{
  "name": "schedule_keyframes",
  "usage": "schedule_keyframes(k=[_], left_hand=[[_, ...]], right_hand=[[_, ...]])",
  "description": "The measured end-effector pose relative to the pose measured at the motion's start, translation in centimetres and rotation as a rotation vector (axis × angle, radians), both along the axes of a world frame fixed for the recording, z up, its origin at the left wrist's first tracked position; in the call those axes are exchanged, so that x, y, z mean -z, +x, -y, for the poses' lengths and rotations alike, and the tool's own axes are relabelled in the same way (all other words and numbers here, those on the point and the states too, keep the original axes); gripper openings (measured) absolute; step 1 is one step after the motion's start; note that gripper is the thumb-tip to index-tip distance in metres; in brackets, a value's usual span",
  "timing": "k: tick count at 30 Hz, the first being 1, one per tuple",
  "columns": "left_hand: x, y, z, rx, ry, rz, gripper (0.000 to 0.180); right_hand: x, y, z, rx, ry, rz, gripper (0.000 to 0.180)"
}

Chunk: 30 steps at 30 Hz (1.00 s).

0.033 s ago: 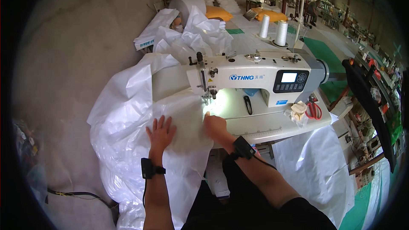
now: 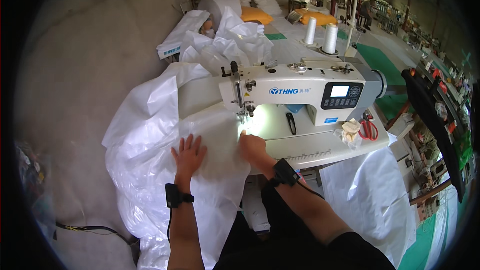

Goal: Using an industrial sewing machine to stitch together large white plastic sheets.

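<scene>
Both hands press flat, fingers spread, on glossy white plastic sheeting [image 2: 150, 135]: left hand [image 2: 188, 156] open; right hand [image 2: 252, 147] beside the white sewing machine [image 2: 300, 90], gripping nothing.

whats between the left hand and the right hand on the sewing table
In the head view, only white plastic sheet lies between the left hand and the right hand; both hands rest flat on it, apart, nothing else between them.

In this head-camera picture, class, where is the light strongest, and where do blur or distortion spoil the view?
Head view: brightest at the sewing machine needle lamp, glaring on white plastic sheet near the right hand; left hand evenly lit; fisheye bends the table edge; the rim goes dark and blurred.
</scene>
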<state>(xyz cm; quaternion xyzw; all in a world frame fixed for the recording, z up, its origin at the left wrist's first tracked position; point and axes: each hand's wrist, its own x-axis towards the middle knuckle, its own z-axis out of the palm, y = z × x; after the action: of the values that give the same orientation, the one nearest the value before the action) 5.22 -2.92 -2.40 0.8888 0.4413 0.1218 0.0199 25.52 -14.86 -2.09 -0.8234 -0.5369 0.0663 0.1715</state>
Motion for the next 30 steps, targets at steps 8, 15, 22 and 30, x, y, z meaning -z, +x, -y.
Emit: schedule_keyframes(k=[8,15,22,30], left_hand=[[0.2,2.5,-3.0,-0.038,-0.064,0.051,0.053],[-0.3,2.4,-2.8,-0.044,-0.048,0.036,0.055],[-1.1,0.9,3.9,-0.017,-0.161,-0.081,0.063],[-1.4,-2.2,4.9,-0.003,0.021,-0.024,0.058]], right_hand=[[1.6,-4.3,7.1,0.122,0.058,-0.394,0.033],[13.9,-13.3,13.4,0.071,0.071,-0.722,0.036],[7.9,-14.2,17.3,-1.192,0.211,-1.43,0.02],[9.9,-12.1,19.0,-0.473,-0.34,-1.577,0.025]])
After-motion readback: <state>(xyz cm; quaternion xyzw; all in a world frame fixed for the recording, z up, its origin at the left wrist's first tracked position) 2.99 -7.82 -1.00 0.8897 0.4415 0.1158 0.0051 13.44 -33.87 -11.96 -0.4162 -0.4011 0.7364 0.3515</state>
